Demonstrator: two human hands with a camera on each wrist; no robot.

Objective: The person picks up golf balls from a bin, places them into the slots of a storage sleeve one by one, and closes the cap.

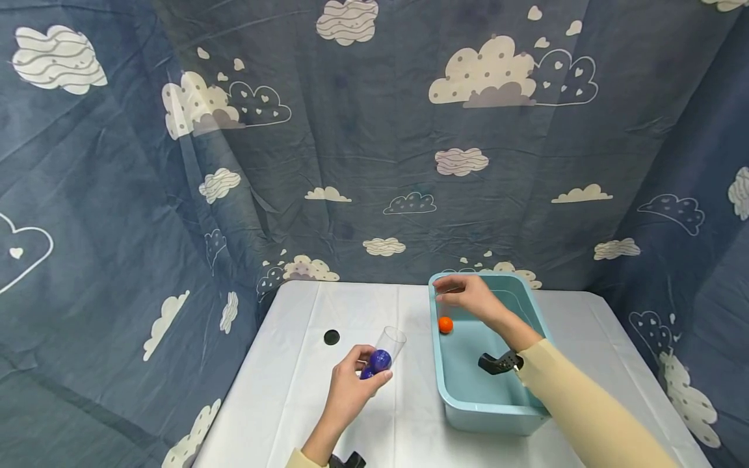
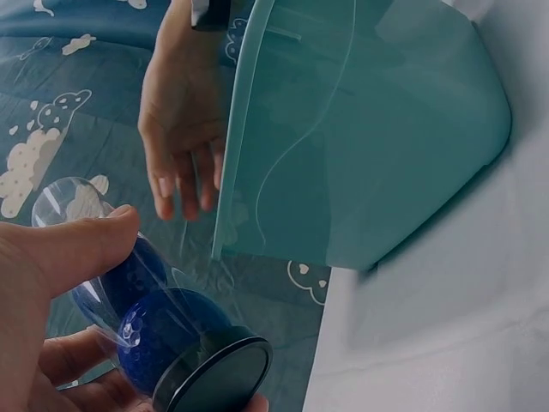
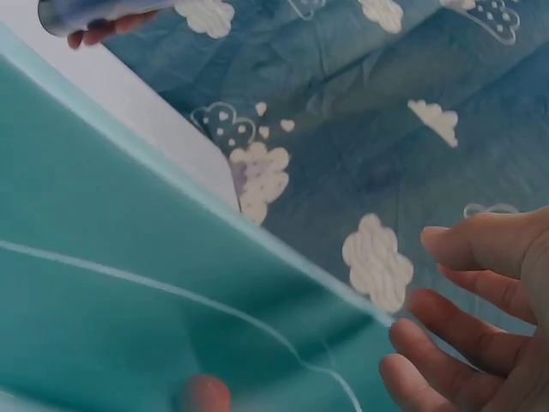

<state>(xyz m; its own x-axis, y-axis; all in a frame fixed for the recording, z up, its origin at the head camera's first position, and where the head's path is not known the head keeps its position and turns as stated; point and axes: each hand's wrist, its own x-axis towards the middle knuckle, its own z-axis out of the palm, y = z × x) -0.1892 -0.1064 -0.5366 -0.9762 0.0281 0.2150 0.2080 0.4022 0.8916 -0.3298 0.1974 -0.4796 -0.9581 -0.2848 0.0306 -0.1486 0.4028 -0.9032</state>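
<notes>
My left hand grips a clear tube, fingers on one side and thumb on the other. Two blue balls sit inside it, close to the dark end cap. In the head view the tube's far end looks uncapped. My right hand hovers at the far left corner of a light teal bin, fingers spread loosely and nothing between them. An orange ball lies in the bin near its left wall, below that hand.
On the white-covered table a small dark disc lies to the left of the tube. The bin stands on the table's right half. Dark cloud-print cloth hangs behind the table and at both sides.
</notes>
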